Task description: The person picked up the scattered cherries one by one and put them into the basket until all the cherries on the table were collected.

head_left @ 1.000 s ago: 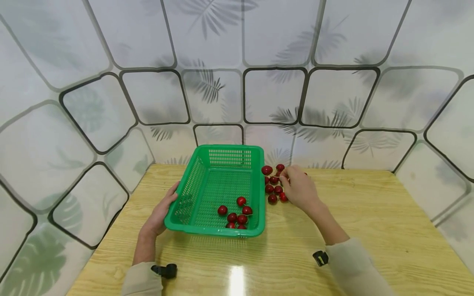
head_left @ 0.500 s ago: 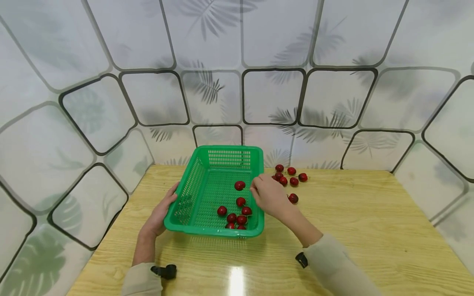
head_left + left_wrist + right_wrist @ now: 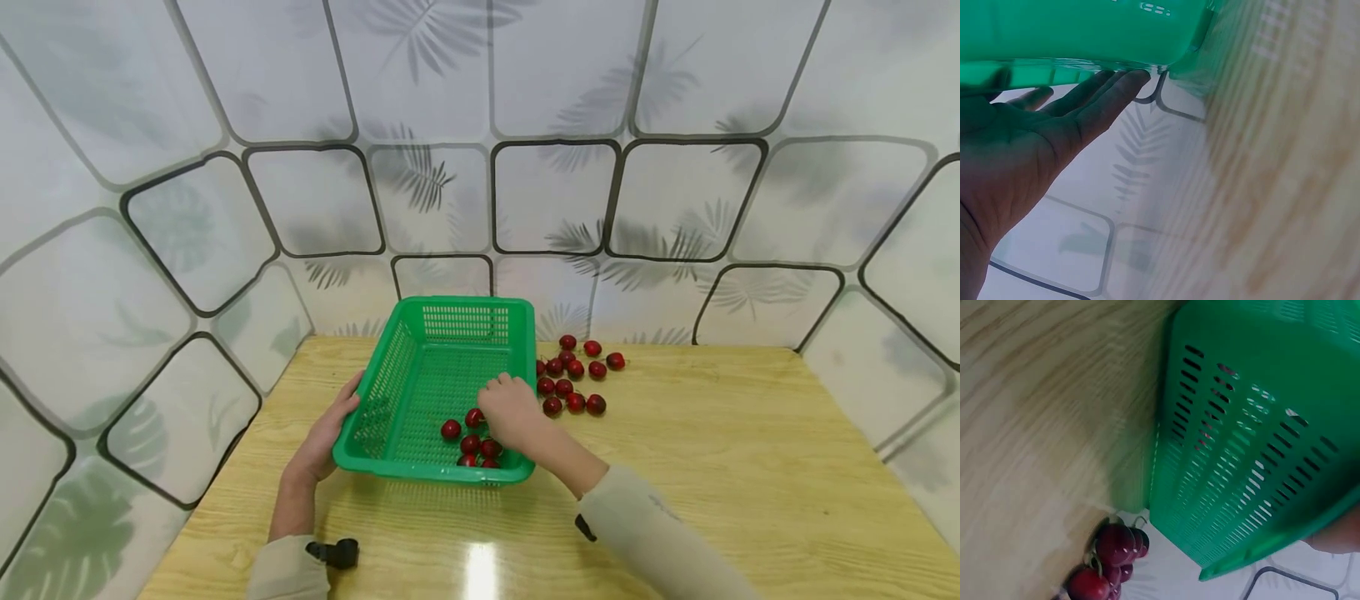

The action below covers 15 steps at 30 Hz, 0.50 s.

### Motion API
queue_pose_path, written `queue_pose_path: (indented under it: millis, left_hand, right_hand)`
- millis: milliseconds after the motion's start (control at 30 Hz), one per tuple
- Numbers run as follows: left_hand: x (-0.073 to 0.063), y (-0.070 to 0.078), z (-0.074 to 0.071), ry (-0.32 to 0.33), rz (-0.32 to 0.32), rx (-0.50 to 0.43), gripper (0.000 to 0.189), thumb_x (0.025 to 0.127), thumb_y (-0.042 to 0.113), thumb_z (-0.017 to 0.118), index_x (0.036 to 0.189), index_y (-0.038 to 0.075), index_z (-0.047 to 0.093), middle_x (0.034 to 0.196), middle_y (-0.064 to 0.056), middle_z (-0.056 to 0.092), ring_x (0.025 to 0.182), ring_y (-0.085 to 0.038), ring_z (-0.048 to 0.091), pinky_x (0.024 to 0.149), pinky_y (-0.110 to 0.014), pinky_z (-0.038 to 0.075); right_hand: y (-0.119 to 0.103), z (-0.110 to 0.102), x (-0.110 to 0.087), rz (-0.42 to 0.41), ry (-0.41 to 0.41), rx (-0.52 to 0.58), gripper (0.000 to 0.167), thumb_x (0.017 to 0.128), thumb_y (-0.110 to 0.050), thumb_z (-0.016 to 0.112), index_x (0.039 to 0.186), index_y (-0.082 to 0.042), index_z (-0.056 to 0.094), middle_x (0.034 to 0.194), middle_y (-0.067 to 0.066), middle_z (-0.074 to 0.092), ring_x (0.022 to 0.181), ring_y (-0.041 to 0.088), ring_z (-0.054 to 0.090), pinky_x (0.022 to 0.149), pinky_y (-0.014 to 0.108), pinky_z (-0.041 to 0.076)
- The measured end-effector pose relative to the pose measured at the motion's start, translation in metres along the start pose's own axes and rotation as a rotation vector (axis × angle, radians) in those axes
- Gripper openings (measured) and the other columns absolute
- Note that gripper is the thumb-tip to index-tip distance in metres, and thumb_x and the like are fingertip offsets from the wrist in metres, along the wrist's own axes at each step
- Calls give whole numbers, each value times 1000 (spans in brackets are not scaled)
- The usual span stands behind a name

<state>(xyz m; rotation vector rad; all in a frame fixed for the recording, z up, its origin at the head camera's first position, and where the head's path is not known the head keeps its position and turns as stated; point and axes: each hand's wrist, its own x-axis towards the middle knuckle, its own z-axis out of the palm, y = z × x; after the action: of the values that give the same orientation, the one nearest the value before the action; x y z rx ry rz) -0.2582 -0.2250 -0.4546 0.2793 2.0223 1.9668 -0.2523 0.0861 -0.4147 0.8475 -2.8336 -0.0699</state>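
The person's right grip [image 3: 513, 410] is sitting inside a green basket [image 3: 431, 473]

The hand is facing back-up, just in from the basket's right wall. Its fingertips are hiding beneath it, so from where I'm standing I can't tell whether they are pinching anything. One dark red cherry [image 3: 473, 417] is showing just left of that grip, and several other cherries [image 3: 470, 444] are lying on the basket floor, nearer the person than the grip.

The left grip [image 3: 324, 437] is resting against the basket's outer left side, its fingers lying nearly straight and touching the plastic.

To the right of the right grip, past the basket wall, a loose cluster of cherries [image 3: 564, 388] is lying on the wooden table [image 3: 750, 458]. Behind both grips, towards the person, pale sleeves [image 3: 288, 571] are covering the forearms. Beyond the grips, a leaf-patterned wall [image 3: 555, 192] is standing.
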Motion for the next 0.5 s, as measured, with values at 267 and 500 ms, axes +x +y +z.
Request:
queue_pose_path:
  millis: [267, 500]
  left_hand:
    - [1, -1, -1, -19, 10, -11, 63, 110, 43, 27, 161, 22, -4, 162, -18, 8, 117, -21, 48, 89, -27, 47]
    - [1, -1, -2, -12, -3, -10, 64, 110, 43, 26, 161, 22, -5, 163, -18, 6, 115, -21, 49, 88, -28, 48]
  right_hand:
    - [-5, 5, -1, -21, -128, -42, 16, 85, -3, 71, 74, -15, 68, 79, 2, 67, 75, 21, 57, 67, 33, 45]
    - [-6, 5, 0, -30, -157, -48, 16, 84, -4, 71, 75, -17, 68, 79, 1, 67, 75, 21, 58, 67, 32, 44]
